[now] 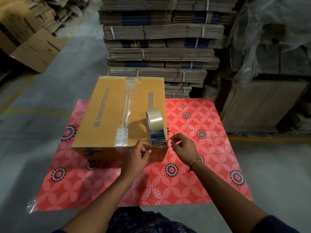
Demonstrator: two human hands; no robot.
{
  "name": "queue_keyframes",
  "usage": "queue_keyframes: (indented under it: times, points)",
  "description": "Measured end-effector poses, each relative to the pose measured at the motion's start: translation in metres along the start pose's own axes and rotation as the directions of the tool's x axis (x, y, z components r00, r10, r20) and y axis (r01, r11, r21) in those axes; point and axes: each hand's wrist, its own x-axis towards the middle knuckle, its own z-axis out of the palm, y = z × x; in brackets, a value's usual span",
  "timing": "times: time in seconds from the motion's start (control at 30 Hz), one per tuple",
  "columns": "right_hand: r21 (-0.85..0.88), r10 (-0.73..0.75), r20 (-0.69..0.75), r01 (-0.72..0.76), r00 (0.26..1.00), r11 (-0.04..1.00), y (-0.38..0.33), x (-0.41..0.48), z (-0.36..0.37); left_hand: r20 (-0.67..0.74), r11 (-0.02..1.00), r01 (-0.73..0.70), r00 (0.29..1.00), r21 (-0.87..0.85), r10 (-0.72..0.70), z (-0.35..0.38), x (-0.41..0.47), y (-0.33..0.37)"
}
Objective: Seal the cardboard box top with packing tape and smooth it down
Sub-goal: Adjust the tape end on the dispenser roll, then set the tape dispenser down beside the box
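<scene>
Box [107, 115] top has clear tape down its middle seam, and the box sits on the red flowery counter [193, 174]. The left hand [137, 156] and right hand [182, 145] pinch with curled fingers at the near edge, on either side of the tape roll [154, 119] standing on top.

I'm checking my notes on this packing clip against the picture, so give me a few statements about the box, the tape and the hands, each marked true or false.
1. The tape roll stands on edge on top of the box. True.
2. The left hand holds the tape roll. False: neither hand touches the roll.
3. A clear tape strip runs along the box's top seam. True.
4. The box sits on bare floor. False: it rests on a red flowered sheet.
5. The right hand wears a bracelet. True.
</scene>
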Motion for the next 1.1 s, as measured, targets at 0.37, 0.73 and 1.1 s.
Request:
queue_keyframes:
  times: [0.37,0.73,1.1]
  points:
    - [0.152,0.054,0.178,-0.082,0.983,0.985,-0.058,0.049,0.003,0.239,0.723,0.41,0.912,-0.556,-0.333,-0.014,0.062,0.029]
    - [0.082,0.121,-0.068,-0.115,0.99,0.99,-0.045,0.05,0.009,0.289,0.675,0.407,0.913,-0.615,-0.287,0.009,0.093,0.033]
    - [0.675,0.489,-0.064,-0.323,0.87,0.664,0.033,0.055,-0.043,0.213,0.977,-0.092,0.968,-0.193,0.133,0.065,0.116,0.071]
